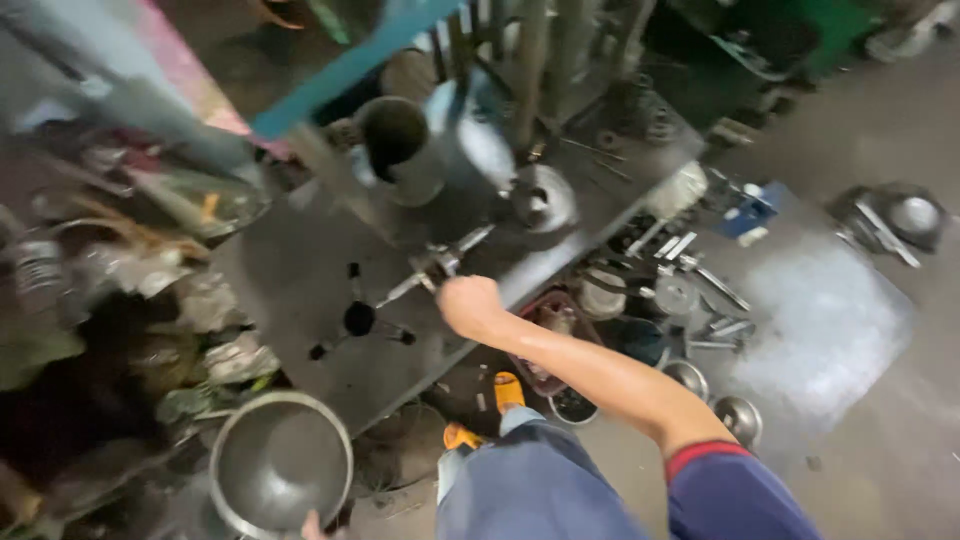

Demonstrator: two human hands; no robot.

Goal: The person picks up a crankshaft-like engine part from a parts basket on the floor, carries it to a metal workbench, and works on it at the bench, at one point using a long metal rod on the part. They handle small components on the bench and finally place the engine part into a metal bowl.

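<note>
- Overhead, from the head view, the right hand [470, 305] is closed in a fist, its fingers clamped on a thin metal lever handle [432, 272] that juts from the grey machine on the desk [290, 270].
- Only a fingertip of the left hand [312, 524] shows at the bottom edge, touching the rim of a round steel bowl [280, 462]; whether those fingers are together or apart I cannot tell.
- Just beyond the handle stands a shiny round metal disc [543, 198], and beside it an open dark-mouthed metal cylinder [398, 140].
- A small black knob [359, 318] with short spokes sits on the desk, left of the fist.
- Left of the desk lies a blurred heap of scrap and rags [120, 300], too smeared to sort out.
- A slanting blue bar [350, 65] crosses the top, above the cylinder.
- On the floor to the right lie scattered metal tools [700, 290], a small blue box [755, 205], a dark red crate [550, 320] and two little steel bowls [740, 415].
- Labels cannot be made out anywhere.
</note>
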